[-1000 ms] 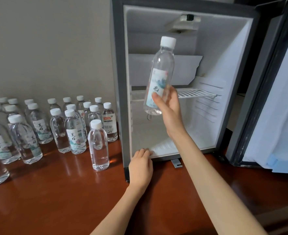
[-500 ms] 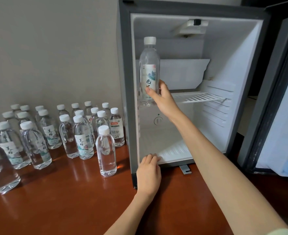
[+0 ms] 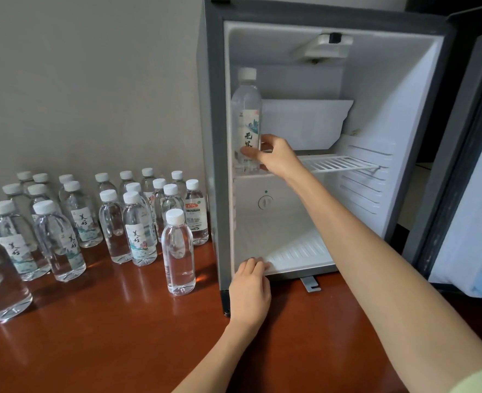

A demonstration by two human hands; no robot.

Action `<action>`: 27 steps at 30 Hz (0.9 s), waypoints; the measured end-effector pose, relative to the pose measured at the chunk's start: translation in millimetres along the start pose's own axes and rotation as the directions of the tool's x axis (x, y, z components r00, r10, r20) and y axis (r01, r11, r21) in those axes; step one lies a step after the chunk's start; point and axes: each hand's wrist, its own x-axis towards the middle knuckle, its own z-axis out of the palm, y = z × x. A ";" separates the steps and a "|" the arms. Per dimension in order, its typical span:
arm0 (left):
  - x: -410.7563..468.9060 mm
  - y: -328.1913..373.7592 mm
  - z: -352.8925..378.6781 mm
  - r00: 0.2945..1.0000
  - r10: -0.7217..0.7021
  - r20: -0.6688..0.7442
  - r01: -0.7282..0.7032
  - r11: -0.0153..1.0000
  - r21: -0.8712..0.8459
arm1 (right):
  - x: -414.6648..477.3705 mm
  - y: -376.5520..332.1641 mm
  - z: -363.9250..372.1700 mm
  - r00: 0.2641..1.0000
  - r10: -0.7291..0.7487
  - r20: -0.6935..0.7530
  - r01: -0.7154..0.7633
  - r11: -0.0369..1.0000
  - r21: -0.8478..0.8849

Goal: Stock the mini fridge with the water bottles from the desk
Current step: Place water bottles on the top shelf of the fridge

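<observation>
**Right hand sets a bottle on the fridge shelf while left hand braces the cabinet.**

Your right hand (image 3: 276, 157) curls thumb and fingers round the lower label of the clear plastic water bottle with white cap (image 3: 246, 109). It stands upright, base at the white wire shelf (image 3: 339, 163), tight to the left wall, likely to leave room right of the hand. Below it, your left hand (image 3: 249, 290) hooks curled fingers over the bottom lip of the grey white-lined mini fridge (image 3: 214, 137), probably to stop it sliding. Left of that hand, the other capped bottles (image 3: 137, 231) stand on the brown wooden tabletop (image 3: 120, 336).
</observation>
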 end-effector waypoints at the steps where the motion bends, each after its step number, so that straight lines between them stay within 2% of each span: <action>1: 0.1 -0.2 -0.1 1.000 -0.002 0.002 0.002 1.000 0.000 | 2.3 0.8 1.6 1.000 0.000 -0.005 0.000 1.000 0.011; 18: 1.3 1.5 -2.1 1.000 -0.005 0.025 0.005 1.000 0.005 | 24.3 9.5 9.9 0.999 0.011 0.031 -0.013 0.997 0.075; 27: -0.8 -1.6 1.3 1.000 0.004 0.031 -0.003 1.000 -0.021 | 16.3 14.5 10.4 0.999 -0.028 0.019 0.029 0.998 -0.058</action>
